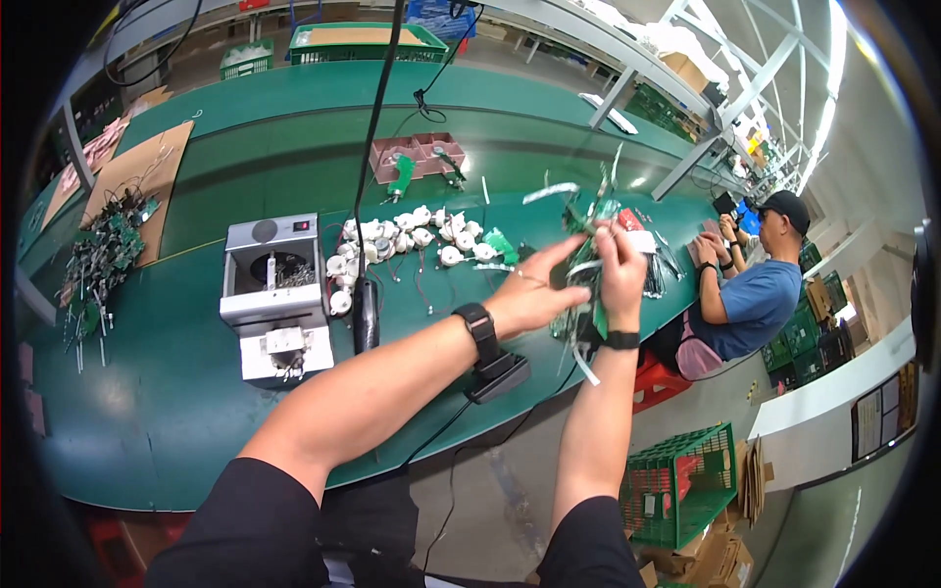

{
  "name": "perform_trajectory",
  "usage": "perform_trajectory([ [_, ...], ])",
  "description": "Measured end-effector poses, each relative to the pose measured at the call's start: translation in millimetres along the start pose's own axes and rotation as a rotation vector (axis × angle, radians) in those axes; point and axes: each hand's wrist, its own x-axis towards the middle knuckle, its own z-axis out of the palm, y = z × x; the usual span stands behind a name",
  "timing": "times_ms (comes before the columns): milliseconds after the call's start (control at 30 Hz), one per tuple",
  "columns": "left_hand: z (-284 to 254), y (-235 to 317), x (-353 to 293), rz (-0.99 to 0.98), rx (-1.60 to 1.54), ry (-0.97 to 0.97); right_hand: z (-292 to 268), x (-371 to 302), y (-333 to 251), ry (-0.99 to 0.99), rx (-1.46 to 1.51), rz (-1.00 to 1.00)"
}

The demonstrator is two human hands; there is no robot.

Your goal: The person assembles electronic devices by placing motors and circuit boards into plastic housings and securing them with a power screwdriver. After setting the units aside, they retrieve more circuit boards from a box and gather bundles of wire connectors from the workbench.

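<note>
Fingers (609, 247) of R hand (622, 292) pinched on green PCB bundle (576, 218) w/ white strips (551, 192), above bench (186, 421); L hand (524, 294) spread at it, can't tell if gripping. Prob. light, strips bendy, boards fragile: best held by board edges.

Green bundle (574, 321), white strips (551, 193), green tabletop (186, 392)

From the view's centre, a smooth, faintly glossy finish is shown by the green bench (186, 412), and matt grey, metal-looking panels by the machine (270, 305) at nine o'clock. Smooth plastic is suggested by the white parts (421, 236) at ten, duller plastic by the tray (416, 173) at eleven, openwork plastic by the crate (701, 514) at four. Shiny, plastic-looking strips (551, 192) are seen at one, matt cardboard (169, 176) far out at ten, matt black cloth in the sleeve (593, 549) at five.
</note>
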Motion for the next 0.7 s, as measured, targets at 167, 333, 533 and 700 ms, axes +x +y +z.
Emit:
perform_trajectory([
  [167,-30.0,99.4,-19.3,0.248,0.019,0.044,-8.0,22.7,-122.4,0.098,0.018,-0.231],
  [333,-98.1,205.4,-81.4,0.523,0.165,0.07,29.0,29.4,-250.0,0.217,0.032,-0.489],
  [533,-187.7,288.5,-194.4,0.509,0.454,0.16,103.2,6.5,-407.0,0.051,0.28,-0.498],
  [700,-295.4,305.7,-298.0,0.21,0.376,0.507,265.8,-49.3,-469.1,-0.117,0.306,-0.689],
])
